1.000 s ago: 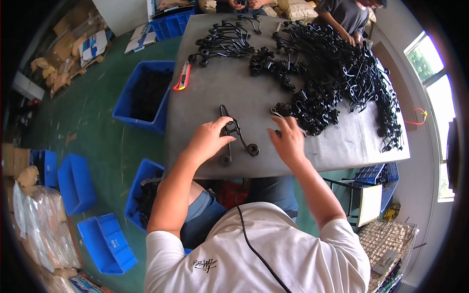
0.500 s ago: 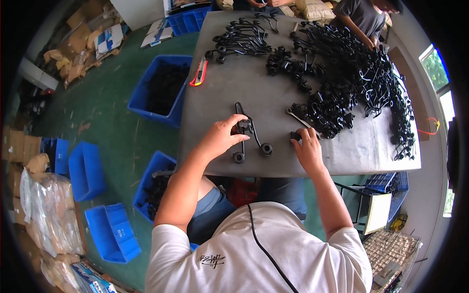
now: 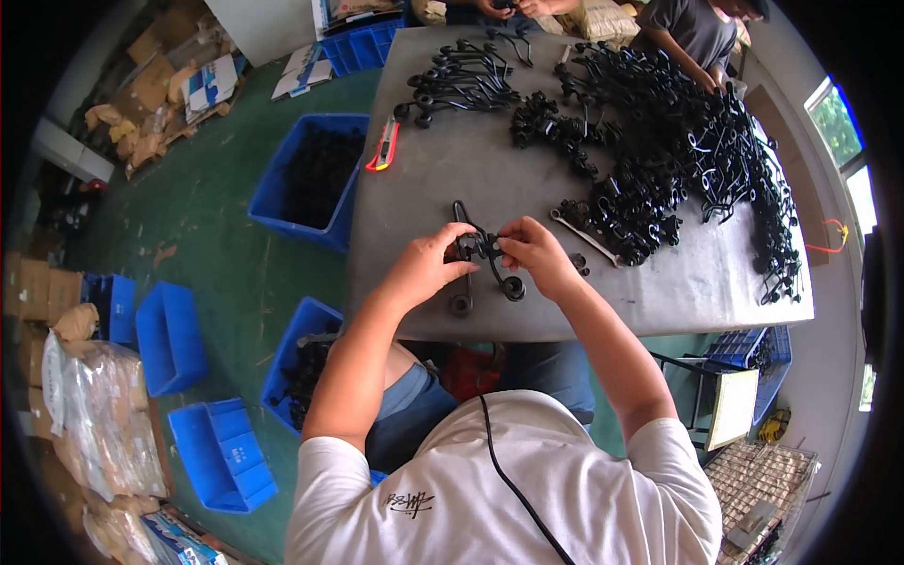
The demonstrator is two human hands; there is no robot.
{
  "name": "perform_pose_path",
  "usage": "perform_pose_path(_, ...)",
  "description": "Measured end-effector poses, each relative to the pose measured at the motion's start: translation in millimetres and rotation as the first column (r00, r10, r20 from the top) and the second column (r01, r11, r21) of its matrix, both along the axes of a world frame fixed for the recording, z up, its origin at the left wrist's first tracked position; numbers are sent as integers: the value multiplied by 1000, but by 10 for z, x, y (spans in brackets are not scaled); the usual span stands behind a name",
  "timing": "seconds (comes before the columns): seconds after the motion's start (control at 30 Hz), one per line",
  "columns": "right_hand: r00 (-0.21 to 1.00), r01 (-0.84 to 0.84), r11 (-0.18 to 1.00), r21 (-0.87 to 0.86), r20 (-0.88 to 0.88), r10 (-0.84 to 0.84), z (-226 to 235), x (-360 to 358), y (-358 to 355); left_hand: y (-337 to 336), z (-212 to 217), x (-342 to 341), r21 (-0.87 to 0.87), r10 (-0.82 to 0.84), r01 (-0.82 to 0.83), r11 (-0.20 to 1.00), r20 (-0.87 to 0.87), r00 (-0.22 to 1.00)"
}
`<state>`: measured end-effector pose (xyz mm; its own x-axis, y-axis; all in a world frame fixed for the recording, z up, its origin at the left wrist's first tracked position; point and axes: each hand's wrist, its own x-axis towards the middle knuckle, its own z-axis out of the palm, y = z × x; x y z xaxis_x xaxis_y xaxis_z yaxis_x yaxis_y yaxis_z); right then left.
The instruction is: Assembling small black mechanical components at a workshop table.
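Centrally in the head view, the black bent-rod piece (image 3: 495,271) lies on the table (image 3: 428,179) between the two hands, ringed ends toward the person. The left hand (image 3: 421,268) grips its middle from the left; the right hand (image 3: 539,252) pinches a small black fitting (image 3: 491,247), partly hidden, against that middle. Just right of the right hand lies a wrench (image 3: 582,234).

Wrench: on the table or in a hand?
On the table: the wrench lies beside the pile of black parts, with left hand and right hand at the bent black rod.
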<state>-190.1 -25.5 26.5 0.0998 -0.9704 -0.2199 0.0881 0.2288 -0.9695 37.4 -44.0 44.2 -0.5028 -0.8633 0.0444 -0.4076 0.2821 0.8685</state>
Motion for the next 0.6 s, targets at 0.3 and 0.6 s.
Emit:
perform_pose_path(0.3,948,-205,977,61,-236,214,210,38,-213,15,33,-1,-100,16,-10,995,59,998)
perform_pose_path(0.6,853,-245,966,-88,-494,171,223,208,-195,71,133,-128,-196,89,-29,980,307,947)
